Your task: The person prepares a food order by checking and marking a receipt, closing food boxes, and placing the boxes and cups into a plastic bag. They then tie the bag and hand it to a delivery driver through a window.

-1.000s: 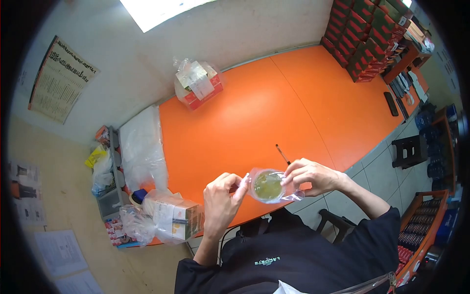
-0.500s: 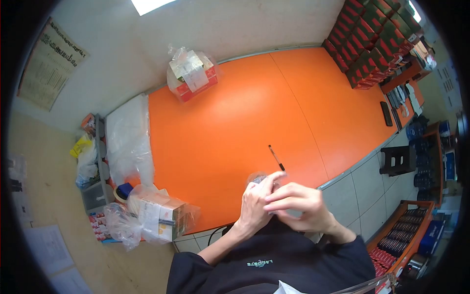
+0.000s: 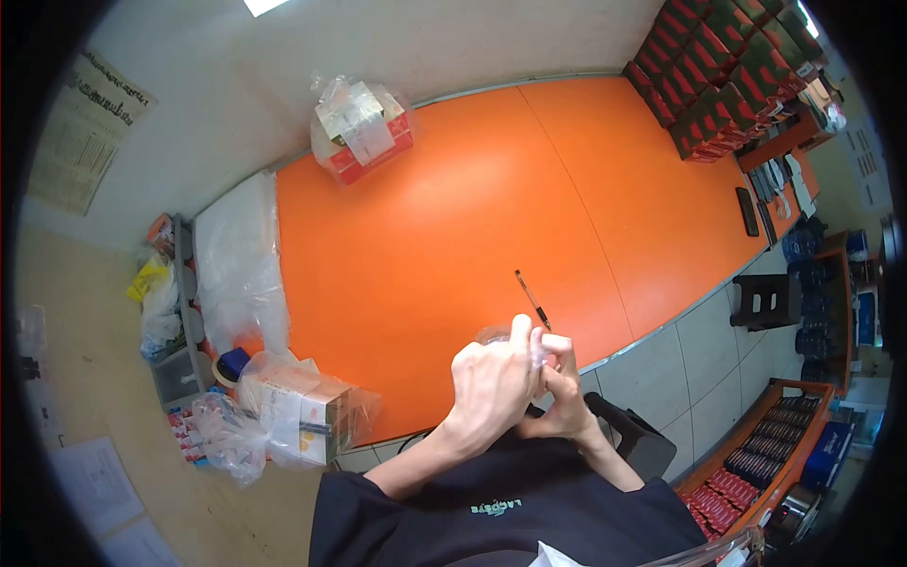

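Both my hands meet in front of my dark shirt at the near edge of the orange table (image 3: 406, 283). My left hand (image 3: 489, 387) is closed, back of the hand up, around clear plastic (image 3: 489, 335) that peeks out behind its knuckles. My right hand (image 3: 561, 397) touches the left one, its fingers bent and pinched at the fingertips of my left hand. A bit of shiny clear material shows between the fingers there; its exact kind is hidden. Just beyond the hands a pen (image 3: 532, 299) lies on the table.
A bagged box (image 3: 302, 416) sits at the near left, another bagged carton (image 3: 364, 137) at the back. Flat plastic bags (image 3: 236, 274) lie along the left edge. Stacked red and dark boxes (image 3: 718, 85) fill the far right. A dark stool (image 3: 763, 302) stands on the tiled floor.
My right hand has drawn in from the right and its fingers now close against my left hand. The left hand has turned slightly. The view has shifted a little.
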`<state>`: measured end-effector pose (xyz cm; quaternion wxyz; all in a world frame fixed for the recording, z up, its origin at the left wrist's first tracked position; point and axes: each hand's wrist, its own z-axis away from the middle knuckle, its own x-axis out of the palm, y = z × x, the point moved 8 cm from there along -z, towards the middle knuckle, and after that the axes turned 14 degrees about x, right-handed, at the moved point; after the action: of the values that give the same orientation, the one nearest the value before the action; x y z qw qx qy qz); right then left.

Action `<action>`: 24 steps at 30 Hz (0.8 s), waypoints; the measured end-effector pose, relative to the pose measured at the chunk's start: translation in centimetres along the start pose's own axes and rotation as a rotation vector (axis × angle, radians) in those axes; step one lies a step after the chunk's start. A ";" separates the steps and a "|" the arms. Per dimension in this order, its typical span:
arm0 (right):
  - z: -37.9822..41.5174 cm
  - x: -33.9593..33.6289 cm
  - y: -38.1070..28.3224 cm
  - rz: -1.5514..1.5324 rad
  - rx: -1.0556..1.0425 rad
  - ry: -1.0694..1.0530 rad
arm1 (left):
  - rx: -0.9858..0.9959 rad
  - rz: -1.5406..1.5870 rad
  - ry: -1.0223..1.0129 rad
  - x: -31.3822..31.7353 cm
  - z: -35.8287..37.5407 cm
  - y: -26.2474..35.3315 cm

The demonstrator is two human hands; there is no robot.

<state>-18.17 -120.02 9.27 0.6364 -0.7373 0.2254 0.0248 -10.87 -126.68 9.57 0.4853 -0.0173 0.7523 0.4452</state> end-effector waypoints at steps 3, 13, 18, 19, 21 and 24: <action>0.3 -0.2 2.1 -0.004 0.272 0.028 | 0.001 -0.111 -0.030 -0.2 -0.6 -0.2; 0.0 0.4 6.0 -0.370 0.634 -0.044 | 0.051 0.506 0.186 0.0 2.2 -2.9; -1.8 -0.7 3.5 -0.082 0.478 0.008 | 0.135 0.238 0.116 -0.5 1.6 -2.9; -1.3 -0.4 5.0 -0.232 0.639 -0.026 | 0.152 0.390 0.026 0.5 1.5 -3.8; -2.2 -0.2 4.9 -0.120 0.421 -0.052 | 0.125 0.787 -0.015 2.2 1.7 -5.4; -2.1 0.3 5.4 -0.113 0.454 -0.078 | -0.009 0.914 0.015 2.4 1.9 -6.0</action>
<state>-20.38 -122.60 4.59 0.7944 -0.5853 0.1588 -0.0340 -8.03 -128.00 3.67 0.2336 0.3110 0.6842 0.6170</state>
